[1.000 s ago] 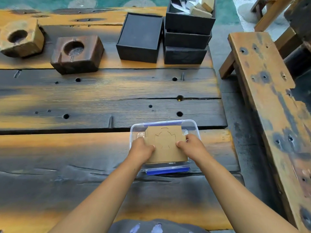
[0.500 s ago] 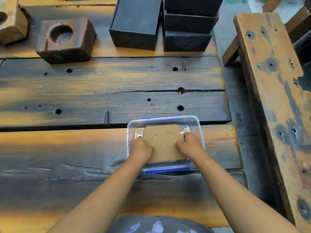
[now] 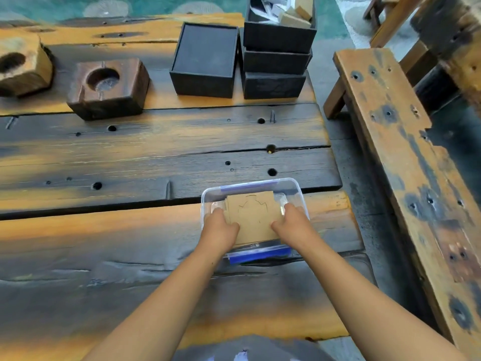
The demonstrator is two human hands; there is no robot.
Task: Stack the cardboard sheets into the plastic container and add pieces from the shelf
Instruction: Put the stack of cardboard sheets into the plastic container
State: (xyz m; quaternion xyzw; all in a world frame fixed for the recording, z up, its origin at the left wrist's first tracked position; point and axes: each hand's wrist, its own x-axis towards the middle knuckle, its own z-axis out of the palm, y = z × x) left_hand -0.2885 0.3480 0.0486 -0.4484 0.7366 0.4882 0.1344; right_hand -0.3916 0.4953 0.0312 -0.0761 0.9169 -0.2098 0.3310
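Single head-worn view only, nothing shared with a second camera. Looked forward and steeply down from above the counter (image 3: pixel 130 157) near edge, wide-angle, edges bowed. Sat close over both hands, left (image 3: pixel 220 230) and right (image 3: pixel 292 226), forearms entering from the bottom of frame toward the middle. Plastic container (image 3: pixel 294 187) framed just right of centre, near. Far edge of the counter reached the top of frame, with black boxes (image 3: pixel 274 61) and wooden blocks (image 3: pixel 108 87) well beyond. Bench (image 3: pixel 406 162) ran down the right side.
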